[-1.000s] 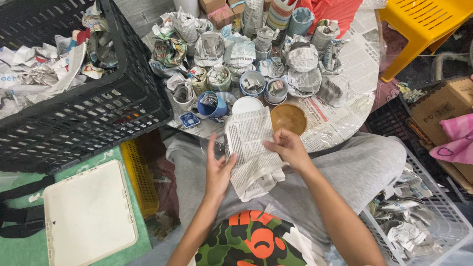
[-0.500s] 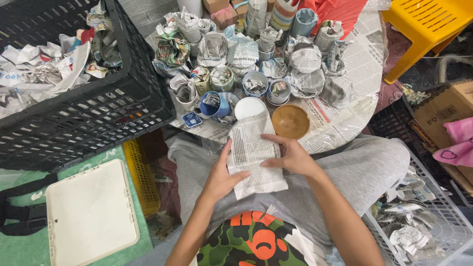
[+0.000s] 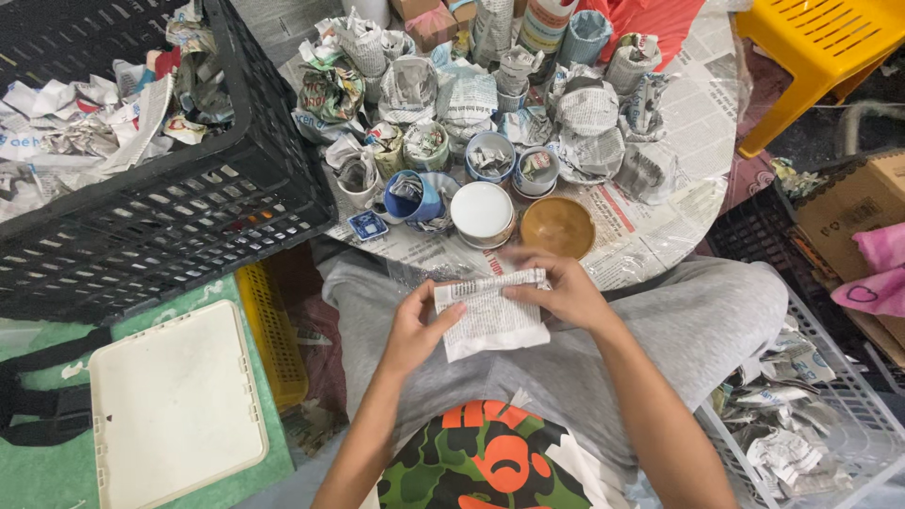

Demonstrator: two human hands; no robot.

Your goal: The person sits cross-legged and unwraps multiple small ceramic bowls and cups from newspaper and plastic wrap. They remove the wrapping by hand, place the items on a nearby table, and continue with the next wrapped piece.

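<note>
I hold a folded piece of newspaper [image 3: 492, 316] over my lap with both hands. My left hand [image 3: 415, 330] grips its left edge and my right hand [image 3: 556, 287] pinches its upper right edge. Just beyond my hands, on the round newspaper-covered table [image 3: 679, 141], stand a white bowl [image 3: 482, 211] and a brown bowl [image 3: 557, 226]. Several cups and bowls stuffed or wrapped with newspaper [image 3: 490, 104] crowd the table behind them.
A black crate [image 3: 170, 226] with crumpled paper sits at the left. Below it lie a white lid [image 3: 174, 405] on a green bag and a yellow basket [image 3: 273, 330]. A white basket of wrapped items [image 3: 801, 434] is at right, a yellow stool [image 3: 830, 47] beyond.
The newspaper sheet was long and hanging a second ago; it is now folded shorter and held flat between both hands, lower over my lap.
</note>
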